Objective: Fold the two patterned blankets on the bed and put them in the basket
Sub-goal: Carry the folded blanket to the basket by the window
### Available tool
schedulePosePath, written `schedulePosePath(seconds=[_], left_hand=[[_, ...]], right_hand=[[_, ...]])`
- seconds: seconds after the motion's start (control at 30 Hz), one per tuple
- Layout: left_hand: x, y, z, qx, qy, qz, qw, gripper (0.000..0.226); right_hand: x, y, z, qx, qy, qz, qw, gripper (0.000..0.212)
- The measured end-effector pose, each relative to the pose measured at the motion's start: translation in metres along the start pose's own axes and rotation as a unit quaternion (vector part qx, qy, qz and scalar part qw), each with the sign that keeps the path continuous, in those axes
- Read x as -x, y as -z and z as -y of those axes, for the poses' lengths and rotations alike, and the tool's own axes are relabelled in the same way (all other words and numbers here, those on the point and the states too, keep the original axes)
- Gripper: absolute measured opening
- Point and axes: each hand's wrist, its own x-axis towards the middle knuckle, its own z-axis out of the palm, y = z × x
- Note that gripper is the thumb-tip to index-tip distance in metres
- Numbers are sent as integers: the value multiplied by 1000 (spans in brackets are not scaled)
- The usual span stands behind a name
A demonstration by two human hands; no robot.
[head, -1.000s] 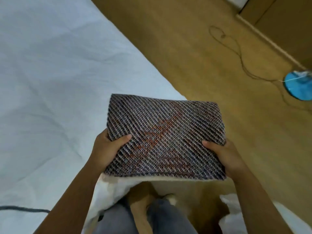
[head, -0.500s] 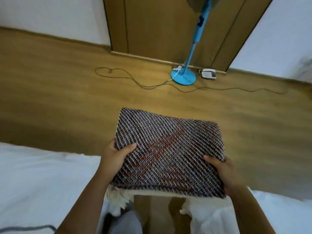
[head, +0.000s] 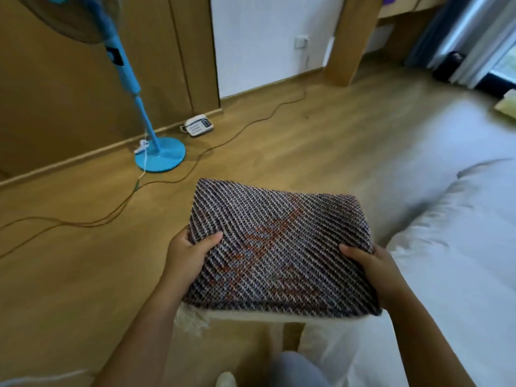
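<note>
Woven-striped and being held flat above the floor [head: 83, 275] beside the bed [head: 460, 261], gripping the folded blanket [head: 279, 255] by its near corners, with fingers of left hand [head: 187, 255] and right hand [head: 374, 269] clamped on it, risking the unsupported far layers sagging open.

The folded blanket [head: 279, 252] is hiding the fingers of both hands beneath it; only the thumbs of the left hand [head: 187, 252] and the right hand [head: 374, 269] are showing on top. The top edge is cutting off the head of the fan [head: 122, 68], and the right edge is cutting off the bed [head: 460, 247]. A dark object [head: 449, 65] by the curtain [head: 474, 32] is blurring beyond telling. A pale yellow thing [head: 506, 106] is getting clipped at the right edge.
</note>
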Motion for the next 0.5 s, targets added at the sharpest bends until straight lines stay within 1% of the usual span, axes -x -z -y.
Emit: schedulePosePath(seconds=[0.1,0.17,0.27,0.33,0.4,0.5], left_hand=[[-51,-53,-22,-26,-10,58,998,15],[-84,-95,-33,-37,-15,88,995,16],[-124,-161,-53,-48,-27,127,990,16],[-145,-200,-66,-50,-30,147,987,16],[-167,-241,-78,-61,-27,172,983,16],[-199,-294,-95,-58,-30,193,979,16]], right_hand=[[-29,26,14,-24,6,-67,997,16],[-53,47,21,-39,8,-108,993,11],[-91,83,37,-59,6,-159,985,16],[-116,105,49,-71,4,-176,982,26],[-143,131,61,-76,-2,-195,978,30],[-181,163,83,-83,-2,-210,974,21]])
